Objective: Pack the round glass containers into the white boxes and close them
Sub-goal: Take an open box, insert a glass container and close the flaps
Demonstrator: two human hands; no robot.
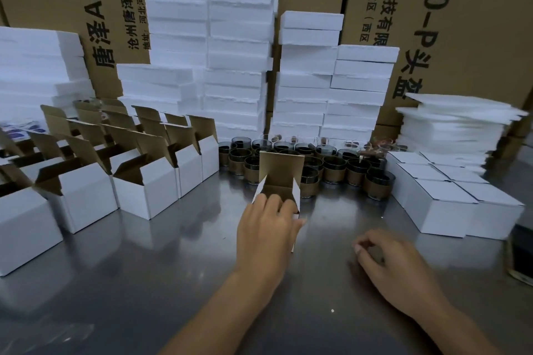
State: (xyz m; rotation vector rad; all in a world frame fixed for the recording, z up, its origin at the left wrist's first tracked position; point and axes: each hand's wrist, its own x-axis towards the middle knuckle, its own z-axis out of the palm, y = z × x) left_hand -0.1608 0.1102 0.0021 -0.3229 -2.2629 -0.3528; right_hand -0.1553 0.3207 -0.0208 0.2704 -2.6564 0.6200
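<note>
A small white box stands open at the table's middle, its brown-lined lid up. My left hand grips its near wall, fingers curled over the front edge. My right hand hovers low over the table to the right, fingers loosely curled, holding nothing. Behind the box stand several round dark glass containers with brown paper bands. Several open white boxes sit in rows on the left. Closed white boxes are grouped on the right.
Tall stacks of white foam blocks and large brown cartons line the back. A pile of thin white foam sheets sits at the back right. A dark flat object lies at the right edge of the steel table.
</note>
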